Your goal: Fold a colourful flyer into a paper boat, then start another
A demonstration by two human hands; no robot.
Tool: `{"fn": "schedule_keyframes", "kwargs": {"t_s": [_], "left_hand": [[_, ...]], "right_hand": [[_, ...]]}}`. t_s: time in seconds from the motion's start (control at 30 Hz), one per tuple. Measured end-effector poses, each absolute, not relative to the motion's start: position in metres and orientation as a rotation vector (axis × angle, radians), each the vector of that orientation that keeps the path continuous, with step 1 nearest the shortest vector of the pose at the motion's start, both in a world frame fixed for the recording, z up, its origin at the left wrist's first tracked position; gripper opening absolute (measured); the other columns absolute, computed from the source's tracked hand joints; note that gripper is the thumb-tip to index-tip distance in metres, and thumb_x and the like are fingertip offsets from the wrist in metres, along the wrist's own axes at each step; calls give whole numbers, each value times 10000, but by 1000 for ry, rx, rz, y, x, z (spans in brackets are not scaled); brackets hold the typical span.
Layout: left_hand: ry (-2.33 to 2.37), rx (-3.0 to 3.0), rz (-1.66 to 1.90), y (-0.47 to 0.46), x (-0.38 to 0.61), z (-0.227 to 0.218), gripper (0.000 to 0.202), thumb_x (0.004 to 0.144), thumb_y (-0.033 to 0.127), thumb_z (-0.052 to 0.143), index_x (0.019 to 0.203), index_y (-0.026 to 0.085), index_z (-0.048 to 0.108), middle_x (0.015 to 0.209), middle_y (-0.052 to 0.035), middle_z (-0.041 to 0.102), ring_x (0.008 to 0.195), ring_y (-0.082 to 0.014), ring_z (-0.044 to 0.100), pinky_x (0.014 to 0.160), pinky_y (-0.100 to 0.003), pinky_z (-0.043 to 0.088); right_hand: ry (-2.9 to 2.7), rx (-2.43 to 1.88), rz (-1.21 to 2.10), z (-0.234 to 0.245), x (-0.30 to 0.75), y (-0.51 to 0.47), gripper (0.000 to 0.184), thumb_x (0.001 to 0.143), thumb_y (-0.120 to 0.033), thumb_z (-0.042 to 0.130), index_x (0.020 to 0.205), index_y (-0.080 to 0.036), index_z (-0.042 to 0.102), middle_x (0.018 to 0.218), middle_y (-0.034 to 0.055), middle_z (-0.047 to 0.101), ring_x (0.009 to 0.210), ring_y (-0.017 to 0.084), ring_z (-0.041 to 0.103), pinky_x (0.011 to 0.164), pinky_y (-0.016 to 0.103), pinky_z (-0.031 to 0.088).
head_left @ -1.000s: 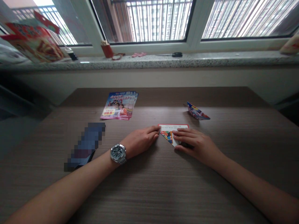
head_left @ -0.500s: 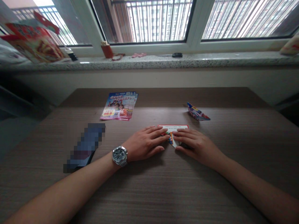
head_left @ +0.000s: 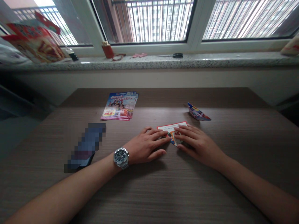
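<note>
A partly folded paper flyer (head_left: 173,126) with a white, red-edged strip and a coloured, pointed lower part lies flat on the table. My left hand (head_left: 149,144), with a metal watch (head_left: 121,157) on its wrist, rests fingertips on the flyer's left side, fingers stretched out. From the right, my right hand (head_left: 198,143) lies palm down with its spread fingers over the flyer's right half. Both hands cover parts of the paper. Beyond them stands a small folded paper shape (head_left: 198,112), printed in blue and red.
At the back left lies a stack of printed flyers (head_left: 120,105). A pixelated dark phone-like object (head_left: 87,146) is beside my left forearm. The windowsill (head_left: 149,63) holds scissors (head_left: 176,55), a red container (head_left: 107,50) and a red food bag (head_left: 37,43).
The flyer has turned slightly anticlockwise under my hands, its right end now farther up. My left hand has shifted a little and its thumb has spread slightly.
</note>
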State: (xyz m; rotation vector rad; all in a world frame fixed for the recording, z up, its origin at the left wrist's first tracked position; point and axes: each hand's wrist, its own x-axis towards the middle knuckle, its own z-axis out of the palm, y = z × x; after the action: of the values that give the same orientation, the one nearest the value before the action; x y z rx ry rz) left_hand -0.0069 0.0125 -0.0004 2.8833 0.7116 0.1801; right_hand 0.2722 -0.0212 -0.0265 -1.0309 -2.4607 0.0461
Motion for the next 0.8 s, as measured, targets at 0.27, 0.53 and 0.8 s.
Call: {"fn": "schedule_keyframes", "kwargs": {"t_s": [0.27,0.53,0.8], "left_hand": [[748,2883,197,9,-6,-2,508,1050,469,391,1509,251,403,1549,-92,441,1389,-305,422,1109,-514,287],[723,2890,241,9,-5,-1,519,1044,475,406,1495,220,421,1518,-91,486,1336,-295,468,1098,-500,291],[608,2913,286,11,-6,1,508,1034,485,434,1470,227,465,1455,-76,553,1363,-290,462,1167,-507,257]], "right_hand": [[-2436,-1036,-7,-22,272,-24,329,961,-281,618,1275,-186,643,1316,122,667,1254,291,578,1043,491,494],[-2479,-1109,54,-24,272,-25,365,974,-319,594,1319,-206,622,1331,94,673,1257,291,586,1041,501,501],[-2423,-1117,90,-25,275,-21,300,971,-232,575,1256,-249,671,1342,98,664,1263,291,589,1034,518,512]]}}
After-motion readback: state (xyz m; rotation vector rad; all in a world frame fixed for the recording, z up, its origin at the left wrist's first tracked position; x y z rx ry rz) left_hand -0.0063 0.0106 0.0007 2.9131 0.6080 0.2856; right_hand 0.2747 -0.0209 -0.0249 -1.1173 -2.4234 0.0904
